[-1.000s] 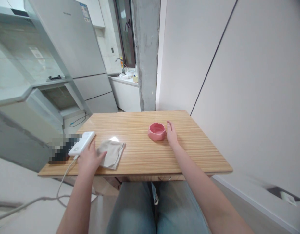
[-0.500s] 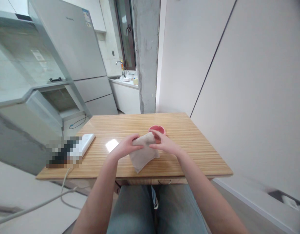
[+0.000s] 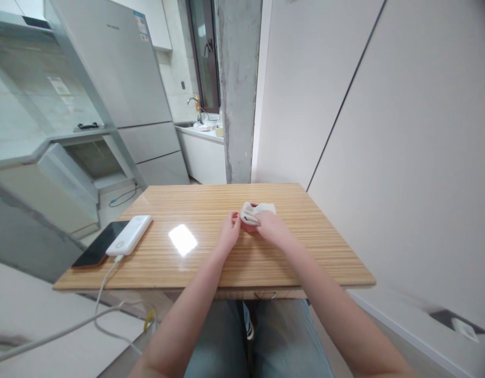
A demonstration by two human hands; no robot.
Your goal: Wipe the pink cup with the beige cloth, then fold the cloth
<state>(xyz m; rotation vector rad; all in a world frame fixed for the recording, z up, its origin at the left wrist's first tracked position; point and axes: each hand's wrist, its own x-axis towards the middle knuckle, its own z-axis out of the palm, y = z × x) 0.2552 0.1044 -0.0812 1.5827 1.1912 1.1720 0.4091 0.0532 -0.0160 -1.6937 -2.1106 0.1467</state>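
Note:
A small pink bowl (image 3: 249,228) stands on the wooden table in front of me, mostly covered by a whitish cloth (image 3: 250,212). The cloth is bunched inside the bowl, and one part of it spreads over the far right rim. My right hand (image 3: 271,227) is closed on the cloth, with its fingertips hidden in the folds at the bowl's mouth. At the bowl's left side, my left hand (image 3: 230,231) holds the wall with bent fingers and thumb.
On the table's left lie a dark phone (image 3: 101,244) and a white power bank (image 3: 129,235) with a white cable (image 3: 104,286) hanging over the edge. A pale wall panel (image 3: 345,157) borders the right side. Beyond the table stand a fridge (image 3: 112,68) and a sink counter (image 3: 203,152).
The cloth, held up between both hands before, has gone forward into the bowl. My left hand has let go of it and moved to the bowl's side; my right hand keeps hold.

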